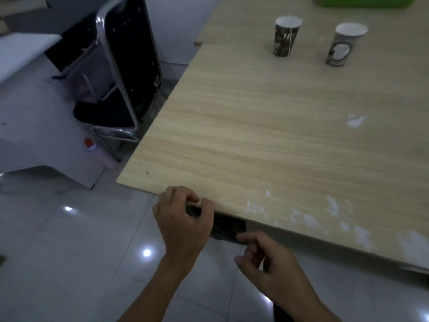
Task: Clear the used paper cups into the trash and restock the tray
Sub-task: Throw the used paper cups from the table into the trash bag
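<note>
The left hand [185,219] and right hand [264,254] both pinch a dark crumpled paper cup [226,226] (badly blurred) at the pale wood-grain tabletop [267,140] edge. Two upright patterned paper cups [285,36] stand far back.

The desk [267,135] has a pale wood-grain top and fills the right side of the scene. Near its front edge and on the right there are white scuffed patches [334,205]. The floor [69,252] is made of glossy white tiles, and small bright spots of ceiling light reflect in it. At the far left, black folding chairs [125,66] with chrome frames lean together just beside the desk corner. A pinkish bottle with a red cap [99,152] lies on the floor near their feet. A white surface [21,52] shows at the far left edge. The room is dim and bluish
</note>
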The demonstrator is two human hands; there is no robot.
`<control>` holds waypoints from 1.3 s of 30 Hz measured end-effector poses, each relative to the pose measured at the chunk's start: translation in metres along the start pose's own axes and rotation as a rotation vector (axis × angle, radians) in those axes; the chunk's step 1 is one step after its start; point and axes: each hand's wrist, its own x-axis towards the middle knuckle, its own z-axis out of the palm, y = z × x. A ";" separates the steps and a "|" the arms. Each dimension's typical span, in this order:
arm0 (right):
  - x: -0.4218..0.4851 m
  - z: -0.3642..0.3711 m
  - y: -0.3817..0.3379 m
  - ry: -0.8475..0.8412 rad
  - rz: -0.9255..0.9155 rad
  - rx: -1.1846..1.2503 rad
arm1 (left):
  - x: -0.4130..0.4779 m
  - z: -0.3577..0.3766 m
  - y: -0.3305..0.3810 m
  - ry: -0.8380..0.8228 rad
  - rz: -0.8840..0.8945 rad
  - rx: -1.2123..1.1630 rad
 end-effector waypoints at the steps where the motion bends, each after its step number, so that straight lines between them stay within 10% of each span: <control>1: 0.001 -0.006 -0.009 0.029 -0.030 0.030 | 0.008 0.002 0.007 -0.033 -0.008 0.012; 21: 0.209 -0.182 -0.029 0.376 -0.089 0.100 | 0.184 0.216 0.096 -0.648 -0.087 0.318; 39: 0.458 -0.243 -0.016 0.602 -0.093 0.090 | 0.228 0.264 0.105 -0.484 -0.082 0.400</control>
